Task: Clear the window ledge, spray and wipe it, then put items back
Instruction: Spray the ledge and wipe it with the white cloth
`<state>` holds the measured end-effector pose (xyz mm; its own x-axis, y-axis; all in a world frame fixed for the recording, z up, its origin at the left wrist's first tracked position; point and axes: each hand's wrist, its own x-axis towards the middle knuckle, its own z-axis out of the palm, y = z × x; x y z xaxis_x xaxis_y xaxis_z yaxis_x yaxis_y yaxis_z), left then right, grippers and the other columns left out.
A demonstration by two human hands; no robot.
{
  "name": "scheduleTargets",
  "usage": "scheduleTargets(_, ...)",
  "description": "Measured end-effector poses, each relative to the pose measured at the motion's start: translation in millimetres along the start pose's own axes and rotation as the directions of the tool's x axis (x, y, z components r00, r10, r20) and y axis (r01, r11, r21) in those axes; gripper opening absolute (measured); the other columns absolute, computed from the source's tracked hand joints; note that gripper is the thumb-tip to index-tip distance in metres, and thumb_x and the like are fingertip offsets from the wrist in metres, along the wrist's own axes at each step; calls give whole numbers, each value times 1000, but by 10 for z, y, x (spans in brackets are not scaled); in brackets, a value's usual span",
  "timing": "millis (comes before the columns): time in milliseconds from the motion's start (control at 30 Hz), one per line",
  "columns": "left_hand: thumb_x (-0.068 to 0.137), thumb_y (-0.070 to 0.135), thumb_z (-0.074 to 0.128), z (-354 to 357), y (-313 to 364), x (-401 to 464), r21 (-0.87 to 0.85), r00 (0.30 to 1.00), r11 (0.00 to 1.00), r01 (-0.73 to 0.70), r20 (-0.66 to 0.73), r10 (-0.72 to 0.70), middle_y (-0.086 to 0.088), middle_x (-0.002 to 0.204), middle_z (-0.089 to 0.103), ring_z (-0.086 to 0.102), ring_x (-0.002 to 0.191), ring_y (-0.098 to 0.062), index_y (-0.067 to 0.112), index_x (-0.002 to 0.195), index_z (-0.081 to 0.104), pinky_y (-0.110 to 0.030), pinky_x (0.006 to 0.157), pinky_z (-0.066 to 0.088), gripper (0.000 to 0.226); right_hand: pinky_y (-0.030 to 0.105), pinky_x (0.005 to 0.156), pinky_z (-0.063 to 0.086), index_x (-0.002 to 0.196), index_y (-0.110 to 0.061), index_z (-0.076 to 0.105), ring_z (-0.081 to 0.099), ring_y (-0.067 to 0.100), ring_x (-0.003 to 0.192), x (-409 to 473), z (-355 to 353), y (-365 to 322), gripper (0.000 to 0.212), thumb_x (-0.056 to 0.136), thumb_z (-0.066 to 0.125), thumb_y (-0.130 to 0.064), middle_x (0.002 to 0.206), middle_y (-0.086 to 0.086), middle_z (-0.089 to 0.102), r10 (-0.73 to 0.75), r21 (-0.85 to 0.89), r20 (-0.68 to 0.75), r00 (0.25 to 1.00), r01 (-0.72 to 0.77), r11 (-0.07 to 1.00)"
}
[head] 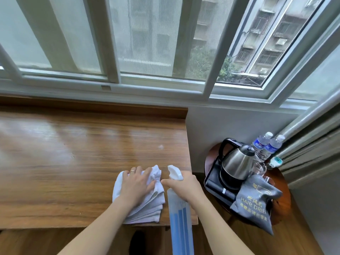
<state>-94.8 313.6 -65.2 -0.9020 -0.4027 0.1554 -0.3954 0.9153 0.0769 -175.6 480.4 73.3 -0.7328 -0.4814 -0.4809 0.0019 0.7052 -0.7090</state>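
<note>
Left hand [137, 184] lay flat, fingers spread, pressing folded white cloth [147, 203] onto wooden ledge [73, 153] near its right front corner. Right hand [184, 186] gripped neck of spray bottle [179, 214], white nozzle aimed forward over ledge. Kettle [237, 162], 2 water bottles [265, 146] and grey hair dryer bag [253, 201] sat on round side table [283, 197] right of ledge.

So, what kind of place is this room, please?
Most likely a hotel room. A tray beside the ledge holds an electric kettle, a grey bag printed "HAIR DRIER" lies on it, and two sealed water bottles stand behind.
</note>
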Motion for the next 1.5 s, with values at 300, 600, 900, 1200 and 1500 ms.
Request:
scheduleTargets(300, 79, 58, 42, 90, -398, 580, -9, 994, 994, -107, 22, 107, -3, 83, 60, 59, 76, -30, 25, 102, 64, -40, 66, 42, 45, 29, 60, 37, 67, -22, 51, 46, 11, 63, 335, -1, -156, 34, 72, 74, -47, 67, -6, 52, 65, 9, -99, 993, -64, 998)
scheduleTargets(600, 78, 57, 46, 87, -381, 584, -38, 997, 997, -72, -4, 72, -3, 85, 61, 57, 76, -27, 26, 102, 64, -40, 69, 38, 43, 28, 64, 46, 73, -21, 66, 61, 13, 73, 498, -60, -170, 36, 70, 73, -55, 79, -5, 68, 120, 45, -132, 984, -115, 992)
scheduleTargets(900, 74, 54, 50, 103, -317, 553, -76, 1000, 997, -2, -8, 1, -4, 81, 60, 58, 73, -30, 24, 104, 68, -40, 68, 43, 46, 27, 62, 44, 92, -14, 72, 61, 12, 74, 637, -198, -207, 43, 71, 75, -52, 88, -1, 72, 142, 17, -49, 989, -141, 990)
scheduleTargets(1200, 74, 52, 49, 165, -347, 653, -63, 998, 997, 37, -39, -40, -3, 80, 59, 59, 71, -30, 23, 102, 68, -41, 66, 40, 45, 28, 68, 49, 92, -21, 72, 68, 11, 84, 830, -363, -248, 49, 64, 73, -61, 90, -5, 74, 119, -39, 14, 993, -118, 992)
scheduleTargets(1500, 73, 50, 46, 196, -417, 1198, -42, 997, 997, 69, -43, -71, -6, 79, 60, 59, 72, -31, 20, 98, 68, -41, 65, 40, 44, 27, 64, 44, 95, -12, 71, 64, 11, 76, 1039, -460, -295, 48, 73, 72, -55, 86, -2, 73, 76, -60, -27, 997, -77, 995)
